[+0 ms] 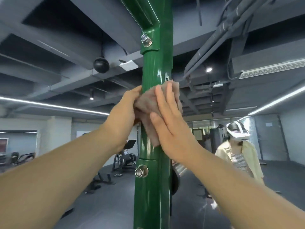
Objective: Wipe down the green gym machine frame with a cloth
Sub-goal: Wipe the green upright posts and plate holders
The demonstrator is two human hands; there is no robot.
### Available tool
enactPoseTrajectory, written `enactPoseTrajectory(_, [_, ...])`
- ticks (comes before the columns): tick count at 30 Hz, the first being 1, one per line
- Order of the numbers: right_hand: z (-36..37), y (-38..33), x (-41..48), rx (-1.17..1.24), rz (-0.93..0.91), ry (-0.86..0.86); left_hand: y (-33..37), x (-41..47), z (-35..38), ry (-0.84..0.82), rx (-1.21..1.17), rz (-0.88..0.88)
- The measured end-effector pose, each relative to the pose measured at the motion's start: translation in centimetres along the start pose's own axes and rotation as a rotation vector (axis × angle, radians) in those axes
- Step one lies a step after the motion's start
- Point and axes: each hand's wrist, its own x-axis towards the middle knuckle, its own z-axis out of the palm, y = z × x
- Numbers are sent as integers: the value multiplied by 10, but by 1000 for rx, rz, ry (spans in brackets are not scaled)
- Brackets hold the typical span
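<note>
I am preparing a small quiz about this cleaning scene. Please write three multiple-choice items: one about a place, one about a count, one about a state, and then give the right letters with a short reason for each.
1. Where is the cloth?
A. on the floor
B. pressed against the green post
C. hanging from the ceiling

2. How many silver bolts show on the front of the post?
A. two
B. four
C. none

3. How does the right hand lie on the cloth?
A. curled into a fist
B. pinching one corner
C. flat, with straight fingers

Key:
1 B: the cloth wraps the post between both hands, the left hand at its left edge.
2 A: an upper bolt and a lower bolt show.
3 C: the fingers lie straight over the cloth.
</note>
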Motion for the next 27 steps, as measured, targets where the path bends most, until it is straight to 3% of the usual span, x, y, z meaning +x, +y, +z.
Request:
enactPoseTrajectory(6, [-37,-3,98,263,121,88,7,15,22,97,92,-83])
enactPoseTrajectory(10, [-10,19,20,410,-12,6,-11,4,32,209,324,7])
enactPoseTrajectory(13, [8,28,-27,388,-34,-76,-14,4,39,310,346,33])
enactPoseTrajectory(21, [-38,31,101,651,134,51,-13,1,49,452,404,-12])
enactPoseTrajectory(27, [3,39,4,740,285,-66,-12,-5,57,522,451,-14])
